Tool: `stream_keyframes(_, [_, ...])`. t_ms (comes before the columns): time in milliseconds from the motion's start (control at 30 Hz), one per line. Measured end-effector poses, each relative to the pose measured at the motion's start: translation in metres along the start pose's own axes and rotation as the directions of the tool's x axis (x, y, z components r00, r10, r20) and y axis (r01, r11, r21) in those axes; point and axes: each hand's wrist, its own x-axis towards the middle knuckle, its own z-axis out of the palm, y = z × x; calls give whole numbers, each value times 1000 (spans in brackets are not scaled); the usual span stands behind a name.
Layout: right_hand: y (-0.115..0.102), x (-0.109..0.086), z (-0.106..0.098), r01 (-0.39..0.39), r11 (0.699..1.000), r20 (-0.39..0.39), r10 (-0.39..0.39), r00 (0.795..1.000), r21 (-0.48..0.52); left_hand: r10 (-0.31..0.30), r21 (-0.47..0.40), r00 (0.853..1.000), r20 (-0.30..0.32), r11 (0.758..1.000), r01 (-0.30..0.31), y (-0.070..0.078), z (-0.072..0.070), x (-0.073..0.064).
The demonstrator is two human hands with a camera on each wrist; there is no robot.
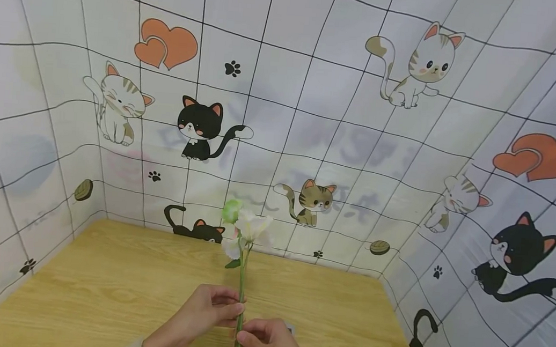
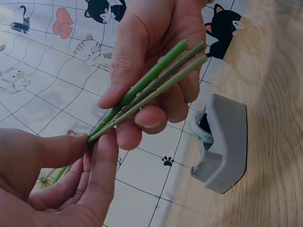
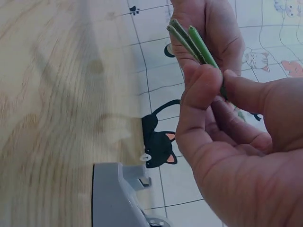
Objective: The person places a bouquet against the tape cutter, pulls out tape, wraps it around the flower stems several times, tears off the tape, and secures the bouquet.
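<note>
A small bunch of artificial flowers stands upright in the head view, with white blossoms [image 1: 253, 226] and a pale green one [image 1: 230, 211] at its top. My left hand [image 1: 210, 308] pinches the green stems [image 1: 242, 278] between thumb and fingers. Just below it, my right hand [image 1: 271, 342] grips the same stems nearer their lower ends. Three cut stem ends [image 2: 165, 71] fan slightly apart in the left wrist view, past the right hand's fingers [image 2: 129, 135]. From the right wrist, the stem ends [image 3: 189, 42] poke out above thumb and forefinger.
A grey tape dispenser [image 2: 229, 146] with a roll of tape [image 2: 201, 127] stands on the wooden table [image 1: 145, 272], close by the right hand. Behind and beside the table hangs a white cloth [image 1: 293, 88] printed with grid lines, cats and hearts.
</note>
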Motion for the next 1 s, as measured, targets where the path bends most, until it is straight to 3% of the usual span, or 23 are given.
stream_keyframes(200, [2,1,-3,12,992,133,-28,991,122,16,-38,1000,13,999,-15,4,1,-4])
stream_keyframes(400, [6,3,-3,-12,984,182,-20,983,175,7,-88,1000,29,996,-5,8,1,-6])
stream_keyframes(700, [5,5,2,64,994,115,-73,991,85,16,-103,999,38,995,-12,8,3,-9])
stream_keyframes(1000, [-2,2,10,10,991,62,-19,998,136,-6,-80,1000,21,997,7,7,1,-12])
